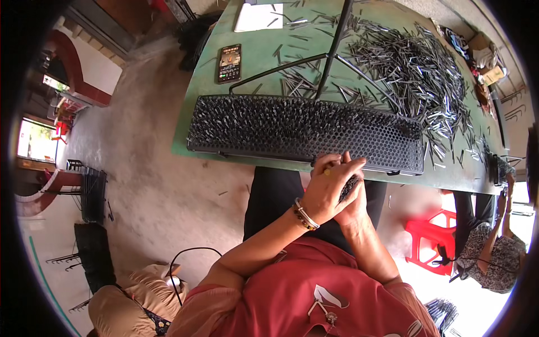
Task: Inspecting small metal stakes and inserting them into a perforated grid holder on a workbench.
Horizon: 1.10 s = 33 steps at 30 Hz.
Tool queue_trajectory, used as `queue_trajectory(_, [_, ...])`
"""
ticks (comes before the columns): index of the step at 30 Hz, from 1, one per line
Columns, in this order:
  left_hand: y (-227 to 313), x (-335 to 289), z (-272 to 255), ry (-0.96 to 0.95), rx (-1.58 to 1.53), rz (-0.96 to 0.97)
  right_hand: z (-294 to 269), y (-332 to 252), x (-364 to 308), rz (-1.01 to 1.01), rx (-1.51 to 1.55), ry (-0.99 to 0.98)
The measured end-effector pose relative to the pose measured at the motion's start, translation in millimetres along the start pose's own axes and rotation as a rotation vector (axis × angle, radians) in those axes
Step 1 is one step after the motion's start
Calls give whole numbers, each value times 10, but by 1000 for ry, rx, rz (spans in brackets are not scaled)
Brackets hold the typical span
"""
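My left hand [328, 194], with bracelets at its wrist, and my right hand [356, 206] are closed together just below the table's near edge. Between them they clasp a bundle of thin black strips [348, 189], of which only a patch of dark ends shows. Just beyond my fingers lies a long black perforated tray [387, 147] along the table edge. Small black strips [252, 123] stand packed in its holes over the left and middle, while the holes toward its right end show bare.
A black bar frame [330, 53] rises behind the tray. A large heap of loose strips [415, 67] covers the green table's [261, 48] right side. A phone [229, 64] and white paper [258, 18] lie at left. Another person [488, 258] works at right near a red stool [429, 241].
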<state>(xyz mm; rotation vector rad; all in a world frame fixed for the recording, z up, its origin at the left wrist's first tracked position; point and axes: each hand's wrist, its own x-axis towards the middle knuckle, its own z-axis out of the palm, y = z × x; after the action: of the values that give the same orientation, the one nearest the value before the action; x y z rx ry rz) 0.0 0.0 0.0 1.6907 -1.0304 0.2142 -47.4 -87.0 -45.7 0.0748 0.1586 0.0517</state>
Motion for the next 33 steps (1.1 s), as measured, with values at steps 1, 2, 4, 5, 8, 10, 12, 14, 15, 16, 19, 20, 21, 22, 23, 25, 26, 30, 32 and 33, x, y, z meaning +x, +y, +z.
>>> queue_trajectory(1, [-26, 3, -10, -57, 70, 28, -23, 33, -12, -143, -41, 283])
queue_trajectory(2, [-14, 5, 38, -55, 73, 28, -24, 2, -39, -140, -43, 282])
queue_trajectory(4, [20, 17, 148, -34, 131, 52, -31, -100, -107, -127, -38, 166])
queue_trajectory(5, [53, 85, 132, -15, 161, 100, -36, -126, -136, -127, -29, 107])
queue_trajectory(8, [174, 247, 47, 45, 287, 37, -44, -174, -193, -125, -7, -69])
queue_trajectory(10, [129, 255, 77, 128, 114, -54, 507, -31, -116, -254, -68, 315])
queue_trajectory(12, [156, 250, 200, 213, -277, -260, 443, -97, -52, -230, 9, 261])
queue_trajectory(14, [205, 208, 284, 206, -346, -312, 601, -146, -98, -238, -32, 326])
queue_trajectory(15, [221, 194, 311, 201, -415, -366, 511, -182, -74, -325, -91, 320])
queue_trajectory(16, [194, 200, 318, 191, -423, -368, 519, -189, -71, -337, -88, 324])
queue_trajectory(19, [159, 158, 345, 114, -437, -388, 597, -140, -111, -320, -225, 299])
queue_trajectory(20, [101, 96, 379, 139, -552, -414, 560, -127, -114, -300, -241, 290])
queue_trajectory(21, [77, 49, 408, 162, -568, -425, 486, -112, -101, -304, -272, 336])
queue_trajectory(22, [59, -5, 432, 187, -584, -437, 404, -100, -92, -307, -303, 381])
queue_trajectory(23, [37, -46, 437, 165, -559, -468, 340, -75, -129, -345, -342, 368])
queue_trajectory(25, [38, -110, 481, 169, -624, -479, 286, -45, -190, -383, -361, 429])
queue_trajectory(26, [63, -123, 480, 174, -633, -515, 279, -16, -211, -406, -374, 483])
queue_trajectory(30, [33, -181, 500, 207, -702, -615, 349, 103, -255, -535, -603, 602])
queue_trajectory(32, [55, -150, 464, 230, -858, -794, 246, 84, -288, -615, -670, 546])
queue_trajectory(33, [73, -121, 428, 282, -1053, -959, 191, 44, -329, -647, -776, 480])
